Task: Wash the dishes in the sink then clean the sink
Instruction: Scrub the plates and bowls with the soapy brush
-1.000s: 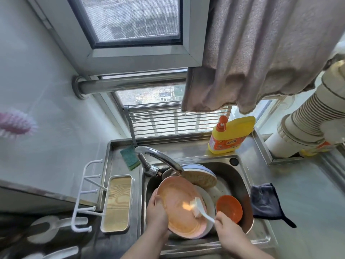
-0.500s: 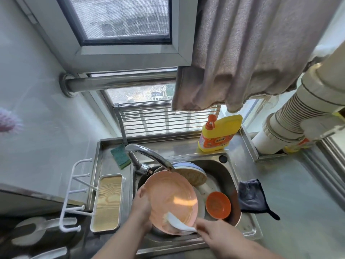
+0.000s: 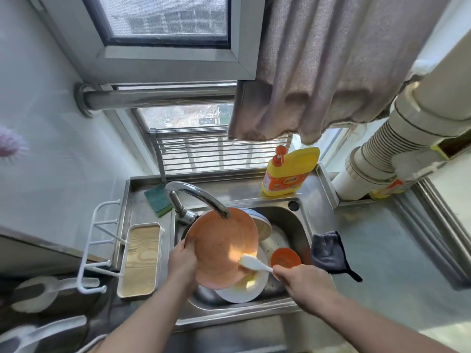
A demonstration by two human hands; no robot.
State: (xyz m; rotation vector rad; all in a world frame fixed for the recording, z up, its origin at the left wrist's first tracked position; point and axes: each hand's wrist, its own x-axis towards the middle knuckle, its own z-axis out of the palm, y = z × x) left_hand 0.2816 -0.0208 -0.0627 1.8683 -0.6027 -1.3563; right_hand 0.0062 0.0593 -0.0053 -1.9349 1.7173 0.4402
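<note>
Left hand [image 3: 182,261] grips the left rim of the orange plate [image 3: 221,247], holding it tilted over the sink [image 3: 302,225] with its top edge right under the faucet spout [image 3: 204,196]. Right hand [image 3: 303,281] is curled round the white dish brush [image 3: 254,263], bristles on the plate's lower right. To scrub well I'd keep the left hand firm on the rim, sweep the brush in arcs across the face, then rotate the plate for the covered part; can't tell if water is running. Tight spots: spout just above the rim, white plate [image 3: 251,286] directly beneath, small orange bowl [image 3: 285,258] just beside the brush handle, another dish [image 3: 261,224] behind. Open room is to the right, over the steel tabletop [image 3: 382,263] past the dark cloth [image 3: 327,252]; detergent bottle [image 3: 290,171] stands well clear.
</note>
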